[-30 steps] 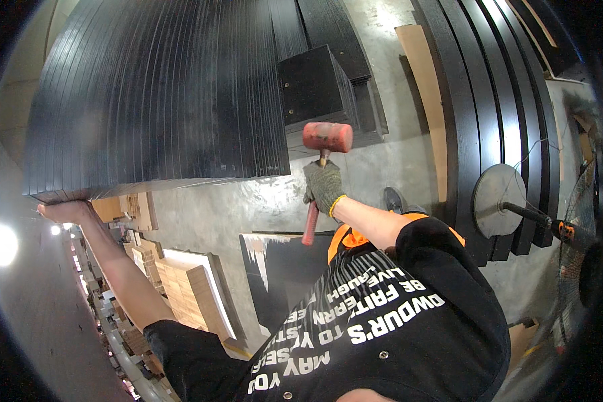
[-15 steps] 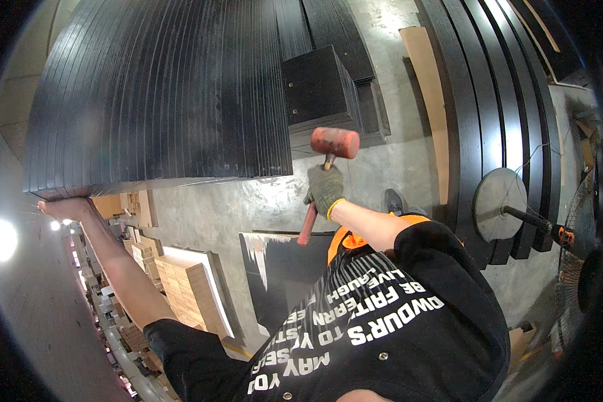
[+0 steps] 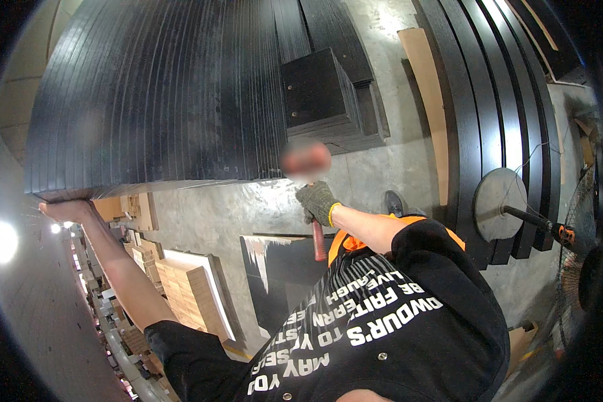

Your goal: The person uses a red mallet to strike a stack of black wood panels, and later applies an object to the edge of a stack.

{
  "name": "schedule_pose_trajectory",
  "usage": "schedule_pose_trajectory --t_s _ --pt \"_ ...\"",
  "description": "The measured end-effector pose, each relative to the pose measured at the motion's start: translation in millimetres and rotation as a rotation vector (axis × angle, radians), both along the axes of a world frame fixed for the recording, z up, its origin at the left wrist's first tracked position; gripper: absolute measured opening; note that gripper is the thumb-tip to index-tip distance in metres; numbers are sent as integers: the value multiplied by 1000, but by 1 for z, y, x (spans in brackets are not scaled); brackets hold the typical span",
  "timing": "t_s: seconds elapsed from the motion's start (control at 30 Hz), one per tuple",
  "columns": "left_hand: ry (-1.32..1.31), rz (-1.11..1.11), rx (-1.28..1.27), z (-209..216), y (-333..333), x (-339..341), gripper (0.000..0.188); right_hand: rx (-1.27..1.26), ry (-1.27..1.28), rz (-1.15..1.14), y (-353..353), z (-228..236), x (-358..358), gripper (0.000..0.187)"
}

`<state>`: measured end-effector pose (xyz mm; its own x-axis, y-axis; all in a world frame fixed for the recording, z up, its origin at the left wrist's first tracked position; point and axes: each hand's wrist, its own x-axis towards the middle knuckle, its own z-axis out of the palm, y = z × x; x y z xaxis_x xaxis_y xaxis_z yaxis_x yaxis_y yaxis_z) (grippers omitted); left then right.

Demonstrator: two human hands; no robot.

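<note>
My right hand [image 3: 317, 202], in a dark knit glove with a yellow cuff, is closed round the handle of a red mallet [image 3: 319, 242]. Blurred by motion, the mallet's head is at the near right corner of a big stack of black panels [image 3: 161, 100]; I cannot tell whether it touches. My bare left hand [image 3: 68, 210] lies stretched out against the near left corner of the same stack. Part of its fingers is hard to make out there.
Behind the mallet stands a smaller pile of black boards [image 3: 320, 90]. Long black panels [image 3: 479, 134] lie at right, with a round grey base [image 3: 499, 204] and a fan [image 3: 576, 254] nearby. Wooden pieces [image 3: 183, 288] and a dark board [image 3: 275, 281] are at lower left.
The mallet's head has swung left and slightly nearer, up to the stack's right corner, while its handle end has tipped right. My left hand has stayed in place.
</note>
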<state>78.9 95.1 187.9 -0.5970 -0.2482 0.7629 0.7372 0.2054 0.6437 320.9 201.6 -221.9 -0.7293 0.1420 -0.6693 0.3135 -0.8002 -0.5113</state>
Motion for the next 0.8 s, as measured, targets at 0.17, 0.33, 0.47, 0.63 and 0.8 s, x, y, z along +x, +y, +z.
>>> schedule_pose_trajectory --t_s 0.17,0.33,0.47,0.63,0.8 --pt "10 -14 -19 5 -7 5 52 133 85 -101 17 -1 0 13" --pt "8 43 -29 3 2 7 51 797 90 227 0 1 3 21" --pt "25 -2 5 2 -5 2 50 116 52 35 -4 10 9 22" --pt "61 36 -13 8 -14 -2 52 397 124 -147 0 15 4 21" --pt "-13 -5 17 3 -5 -6 55 203 23 26 -7 34 11 17"
